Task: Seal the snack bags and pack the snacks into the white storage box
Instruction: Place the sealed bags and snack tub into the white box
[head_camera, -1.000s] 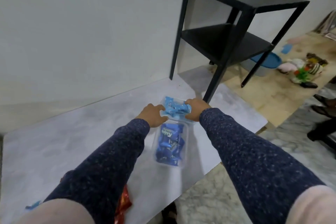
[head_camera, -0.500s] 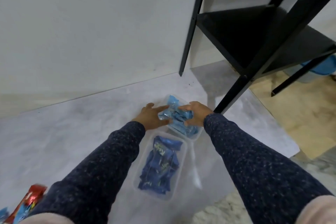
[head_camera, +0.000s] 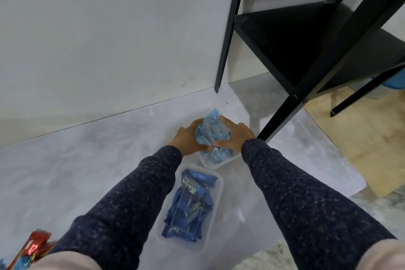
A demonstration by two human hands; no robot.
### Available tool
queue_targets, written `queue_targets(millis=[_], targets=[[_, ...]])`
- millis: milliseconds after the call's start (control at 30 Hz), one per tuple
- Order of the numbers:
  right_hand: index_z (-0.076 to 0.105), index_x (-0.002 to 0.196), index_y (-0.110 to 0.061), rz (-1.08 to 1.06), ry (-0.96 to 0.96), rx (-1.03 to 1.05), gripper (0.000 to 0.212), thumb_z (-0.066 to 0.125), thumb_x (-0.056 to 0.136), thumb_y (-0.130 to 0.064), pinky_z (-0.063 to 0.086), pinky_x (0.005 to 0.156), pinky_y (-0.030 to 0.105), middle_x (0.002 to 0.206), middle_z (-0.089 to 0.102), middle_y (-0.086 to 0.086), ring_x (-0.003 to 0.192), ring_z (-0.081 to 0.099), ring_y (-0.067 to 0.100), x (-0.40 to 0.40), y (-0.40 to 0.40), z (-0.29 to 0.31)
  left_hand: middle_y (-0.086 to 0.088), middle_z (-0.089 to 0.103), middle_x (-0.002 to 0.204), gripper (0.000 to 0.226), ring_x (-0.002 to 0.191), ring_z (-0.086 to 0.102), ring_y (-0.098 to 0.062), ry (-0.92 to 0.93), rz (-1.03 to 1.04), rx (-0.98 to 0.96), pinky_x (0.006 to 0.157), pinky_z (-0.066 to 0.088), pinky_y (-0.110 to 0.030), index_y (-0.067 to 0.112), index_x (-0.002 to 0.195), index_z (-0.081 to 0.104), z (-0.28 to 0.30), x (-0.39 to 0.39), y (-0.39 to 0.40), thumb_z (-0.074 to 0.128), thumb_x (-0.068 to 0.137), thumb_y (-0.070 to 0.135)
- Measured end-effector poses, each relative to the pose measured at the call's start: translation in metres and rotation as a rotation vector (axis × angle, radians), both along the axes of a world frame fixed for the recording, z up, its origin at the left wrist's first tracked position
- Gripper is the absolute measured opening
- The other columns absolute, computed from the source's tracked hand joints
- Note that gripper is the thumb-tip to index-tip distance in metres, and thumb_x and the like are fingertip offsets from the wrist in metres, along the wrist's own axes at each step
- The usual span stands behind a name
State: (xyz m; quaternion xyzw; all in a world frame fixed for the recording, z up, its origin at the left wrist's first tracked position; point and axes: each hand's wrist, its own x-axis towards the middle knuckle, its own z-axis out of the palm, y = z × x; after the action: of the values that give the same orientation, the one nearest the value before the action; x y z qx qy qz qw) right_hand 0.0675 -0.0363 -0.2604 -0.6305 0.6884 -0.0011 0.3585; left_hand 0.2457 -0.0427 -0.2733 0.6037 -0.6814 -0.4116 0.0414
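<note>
A clear bag of light blue snacks (head_camera: pixel 211 130) sits over the far white storage box (head_camera: pixel 215 163). My left hand (head_camera: pixel 186 138) cups its left side and my right hand (head_camera: pixel 233 136) cups its right side, thumbs meeting at the bag's near edge. A second translucent white box (head_camera: pixel 213 212) lies nearer to me, between my forearms, filled with dark blue snack packets (head_camera: pixel 189 206).
A black metal shelf unit (head_camera: pixel 306 35) stands at the right, one leg close to my right wrist. Red snack wrappers (head_camera: pixel 32 247) lie at the bottom left. The grey mat (head_camera: pixel 87 160) ends at the wall behind and at a tan floor on the right.
The camera has tilted down and moved closer. Both hands have closed in around the light blue bag, pressing it from both sides over the far box.
</note>
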Motion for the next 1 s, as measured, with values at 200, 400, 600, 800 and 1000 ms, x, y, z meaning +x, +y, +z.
queue_targets(millis=[200, 400, 600, 800, 1000], targets=[[0.013, 0.150, -0.031, -0.050, -0.039, -0.081, 0.094, 0.071, 0.078, -0.044, 0.044, 0.096, 0.033, 0.135, 0.053, 0.008, 0.117, 0.054, 0.028, 0.007, 0.010, 0.022, -0.004, 0.042, 0.148, 0.085, 0.132, 0.042, -0.026, -0.058, -0.103, -0.135, 0.111, 0.029, -0.033, 0.019, 0.148, 0.028, 0.034, 0.006, 0.002, 0.076, 0.078, 0.032], [0.011, 0.151, -0.034, -0.133, -0.067, -0.113, 0.093, 0.070, 0.079, -0.045, 0.040, 0.105, 0.033, 0.145, 0.044, 0.009, 0.124, 0.049, 0.029, 0.019, 0.053, 0.046, -0.005, 0.040, 0.149, 0.082, 0.132, 0.042, -0.025, -0.051, -0.204, -0.185, 0.108, 0.028, -0.027, 0.016, 0.148, 0.027, 0.073, 0.023, 0.034, 0.074, 0.081, 0.023], [0.016, 0.151, -0.026, -0.184, -0.042, -0.078, 0.085, 0.067, 0.084, -0.039, 0.039, 0.103, 0.031, 0.138, 0.050, 0.015, 0.123, 0.050, 0.029, 0.042, 0.123, 0.055, -0.007, 0.042, 0.147, 0.080, 0.132, 0.042, -0.026, -0.082, -0.278, -0.120, 0.102, 0.028, -0.022, 0.019, 0.148, 0.028, 0.087, 0.049, 0.090, 0.073, 0.082, 0.024], [0.015, 0.151, -0.030, -0.253, -0.093, 0.000, 0.083, 0.067, 0.085, -0.036, 0.040, 0.104, 0.033, 0.144, 0.044, 0.013, 0.124, 0.050, 0.030, 0.060, 0.187, 0.038, -0.007, 0.046, 0.142, 0.079, 0.128, 0.046, -0.027, -0.037, -0.268, -0.013, 0.103, 0.035, -0.028, 0.024, 0.148, 0.027, 0.067, 0.069, 0.142, 0.071, 0.083, 0.024], [-0.002, 0.149, -0.038, -0.295, -0.291, 0.112, 0.095, 0.068, 0.085, -0.031, 0.042, 0.093, 0.032, 0.152, 0.032, 0.006, 0.131, 0.042, 0.027, 0.068, 0.213, 0.034, 0.013, 0.034, 0.136, 0.101, 0.123, 0.042, -0.026, 0.163, -0.131, 0.335, 0.083, 0.049, -0.050, 0.051, 0.144, 0.001, 0.052, 0.087, 0.168, 0.073, 0.080, 0.024]])
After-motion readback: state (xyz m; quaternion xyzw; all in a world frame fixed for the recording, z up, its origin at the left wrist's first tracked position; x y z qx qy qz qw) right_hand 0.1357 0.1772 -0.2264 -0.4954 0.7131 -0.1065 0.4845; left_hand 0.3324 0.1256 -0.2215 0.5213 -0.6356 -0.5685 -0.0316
